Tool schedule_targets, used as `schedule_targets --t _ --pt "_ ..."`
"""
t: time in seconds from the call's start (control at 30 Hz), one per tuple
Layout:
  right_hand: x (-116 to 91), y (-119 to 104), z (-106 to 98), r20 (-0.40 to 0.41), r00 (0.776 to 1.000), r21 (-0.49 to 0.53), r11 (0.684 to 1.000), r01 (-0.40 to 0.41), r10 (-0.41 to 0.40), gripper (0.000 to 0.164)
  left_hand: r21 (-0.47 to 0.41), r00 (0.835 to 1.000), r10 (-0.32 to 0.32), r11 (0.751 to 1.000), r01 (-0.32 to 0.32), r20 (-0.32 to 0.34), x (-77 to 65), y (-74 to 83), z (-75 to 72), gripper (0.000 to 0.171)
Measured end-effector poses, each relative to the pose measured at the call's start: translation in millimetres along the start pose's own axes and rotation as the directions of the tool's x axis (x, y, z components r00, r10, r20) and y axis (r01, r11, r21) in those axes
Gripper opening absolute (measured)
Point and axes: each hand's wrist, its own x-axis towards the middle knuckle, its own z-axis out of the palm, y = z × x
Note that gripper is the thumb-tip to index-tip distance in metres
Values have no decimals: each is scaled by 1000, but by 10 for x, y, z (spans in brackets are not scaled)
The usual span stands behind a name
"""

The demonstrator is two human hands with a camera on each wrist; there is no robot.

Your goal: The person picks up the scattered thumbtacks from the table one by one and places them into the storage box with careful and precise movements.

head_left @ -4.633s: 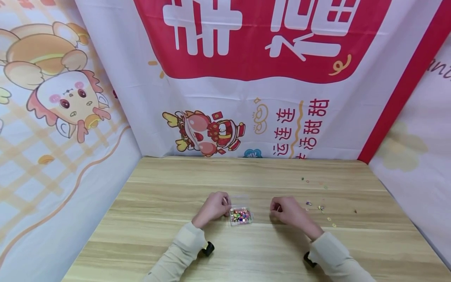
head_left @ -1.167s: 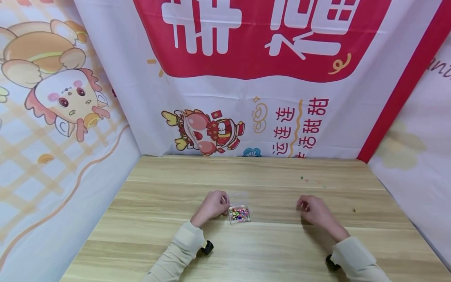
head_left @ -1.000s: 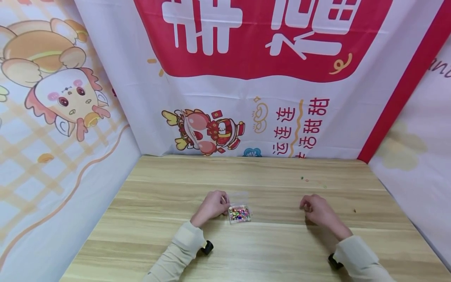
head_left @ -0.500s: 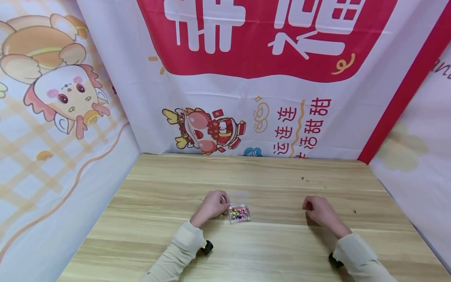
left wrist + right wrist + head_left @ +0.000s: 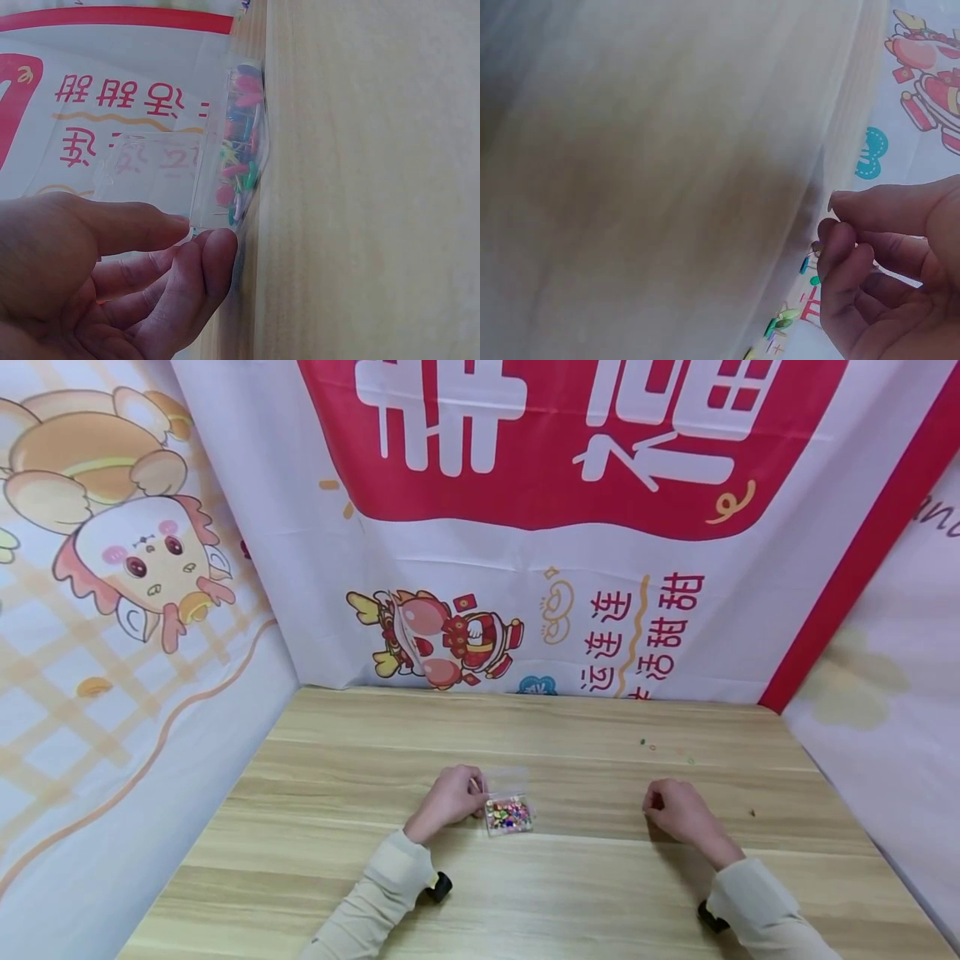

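In the head view my left hand (image 5: 453, 795) pinches the left side of a small clear plastic box (image 5: 510, 831) standing on the table. Its see-through lid (image 5: 506, 781) is raised at the back. The left wrist view shows colourful thumbtacks (image 5: 238, 150) inside, with thumb and fingertips at the box's corner. Further right, my right hand (image 5: 678, 810) is low over the table with its fingers curled. Several loose thumbtacks (image 5: 780, 324) lie just beyond its fingertips in the right wrist view. Thumb and index tips come together there; I cannot tell whether they pinch a tack.
A few tiny coloured pieces (image 5: 652, 747) lie toward the back right of the wooden table (image 5: 570, 893). One small dark piece (image 5: 752, 812) is right of my right hand. A printed cloth backdrop (image 5: 450, 560) rises along the table's back edge.
Since the oldest frame, my right hand has moved right, from near the box to over the scattered tacks, hiding them. My left hand keeps holding the box. Over the last second, little has moved.
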Motion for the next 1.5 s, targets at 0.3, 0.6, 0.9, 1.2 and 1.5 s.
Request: schedule_targets --t 0.3,0.6,0.9,1.2,1.5 --pt "-1 -166 -16 5 1000 38 999 19 -19 13 -5 1000 5 1000 -5 -4 5 -11 -10 8" --pt "9 -343 35 -22 998 102 993 62 -60 14 -10 1000 14 1000 -14 -5 -18 8 -5 8" --pt "78 -476 124 -42 994 135 985 106 -101 15 6 1000 25 1000 -25 -2 -15 18 2 7" --pt "128 -728 217 -37 989 181 972 147 -143 9 1 1000 13 1000 -13 -1 -29 20 6 7" --pt "178 -927 295 27 995 231 969 88 -97 7 -2 999 33 999 -33 -22 -43 27 0 8"
